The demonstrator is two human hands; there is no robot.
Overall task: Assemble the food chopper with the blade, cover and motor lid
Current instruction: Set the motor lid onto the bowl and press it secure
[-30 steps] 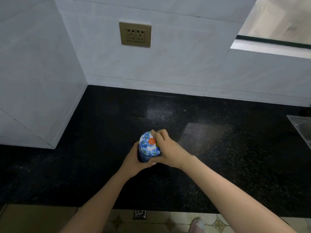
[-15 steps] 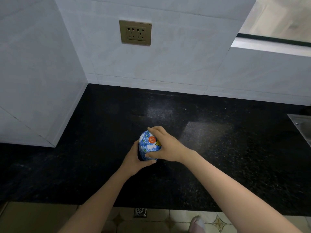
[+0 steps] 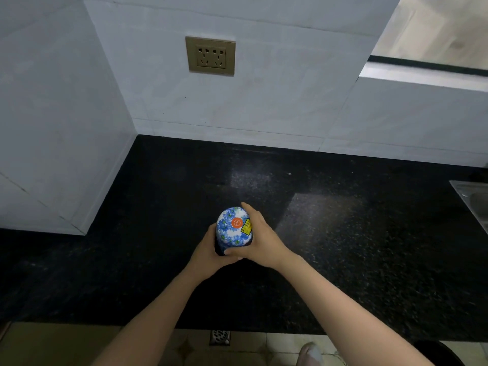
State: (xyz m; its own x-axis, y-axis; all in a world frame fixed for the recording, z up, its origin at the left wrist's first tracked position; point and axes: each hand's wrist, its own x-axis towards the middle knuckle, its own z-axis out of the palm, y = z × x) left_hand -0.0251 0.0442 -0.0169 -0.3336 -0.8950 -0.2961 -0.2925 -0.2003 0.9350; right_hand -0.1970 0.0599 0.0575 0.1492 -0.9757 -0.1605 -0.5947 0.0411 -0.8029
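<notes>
Centrally, the domed white motor lid with blue flower print (image 3: 231, 228) carries a round orange sticker and a yellow label; their writing is too small to read. The chopper body beneath is mostly hidden by both hands. The left hand (image 3: 208, 253) and right hand (image 3: 260, 243) clamp it on the black speckled stone countertop (image 3: 343, 233).

black counter (image 3: 343, 247), brass wall socket (image 3: 210, 56), sink corner (image 3: 472, 202) (right edge)

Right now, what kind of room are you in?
Most likely a kitchen: a black stone countertop against white tiled walls, a wall socket, the edge of a metal sink, and a flowery motor lid held in both hands.
</notes>
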